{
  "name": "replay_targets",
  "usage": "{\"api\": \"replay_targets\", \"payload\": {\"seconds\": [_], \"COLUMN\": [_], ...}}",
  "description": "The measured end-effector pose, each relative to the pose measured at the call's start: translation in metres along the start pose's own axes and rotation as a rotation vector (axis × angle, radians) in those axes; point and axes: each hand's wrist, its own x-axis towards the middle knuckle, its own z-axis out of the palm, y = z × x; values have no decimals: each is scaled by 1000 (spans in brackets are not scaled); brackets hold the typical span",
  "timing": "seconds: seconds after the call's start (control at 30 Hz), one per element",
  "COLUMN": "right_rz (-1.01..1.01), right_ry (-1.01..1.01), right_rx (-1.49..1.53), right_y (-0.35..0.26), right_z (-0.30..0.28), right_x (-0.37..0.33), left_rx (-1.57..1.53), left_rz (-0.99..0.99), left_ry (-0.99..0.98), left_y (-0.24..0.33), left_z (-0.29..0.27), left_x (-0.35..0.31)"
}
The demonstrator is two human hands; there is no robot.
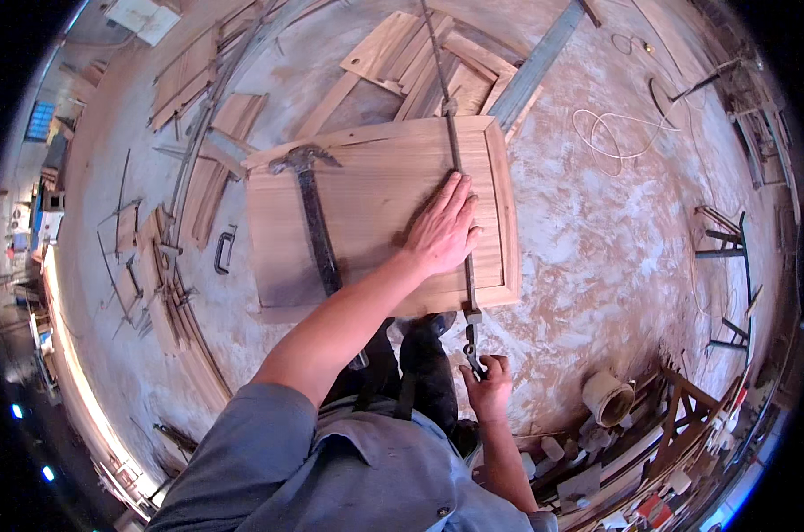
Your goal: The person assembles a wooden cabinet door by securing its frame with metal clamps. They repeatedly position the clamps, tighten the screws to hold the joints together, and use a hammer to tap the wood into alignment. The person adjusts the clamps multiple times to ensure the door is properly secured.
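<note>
A framed wooden panel (375, 213) lies in front of me, with a long dark bar clamp (465, 239) across it near its right side. My left hand (442, 229) rests flat on the panel, fingers stretched out and fingertips touching the bar. Below the panel's near edge, my right hand (490, 383) is closed around the clamp handle (473, 355) at the bar's near end. A claw hammer (313, 217) lies on the panel's left part, its head toward the far edge; my left forearm covers part of its handle.
Wooden panels and boards (402, 58) are stacked beyond the panel. A C-clamp (225, 250) lies on the floor at left, near long wooden strips (182, 310). A white bucket (607, 397) and scrap wood stand at lower right. A pale cord (619, 146) curls on the floor.
</note>
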Motion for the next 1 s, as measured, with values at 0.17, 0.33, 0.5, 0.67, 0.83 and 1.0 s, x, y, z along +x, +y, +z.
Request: {"api": "replay_targets", "payload": {"seconds": [0.17,0.33,0.5,0.67,0.83,1.0], "right_rz": [-9,395,328,356,80,17], "right_ry": [-50,-168,-270,-430,-350,-340], "right_rx": [61,332,277,278,186,76], "right_y": [24,17,-50,-82,-114,-159], "right_z": [-25,-59,-75,-45,5,46], "right_x": [-15,-8,18,16,9,10], "left_rx": [18,-85,-109,67,327,421], "left_rz": [-207,-788,-862,-956,-919,-974], "left_ry": [89,249,505,422,354,245], "left_y": [-3,-45,-149,-192,-285,-395], "left_z": [-42,-114,-136,-194,-235,-269], "left_x": [-32,-107,-217,-240,-241,-216]}}
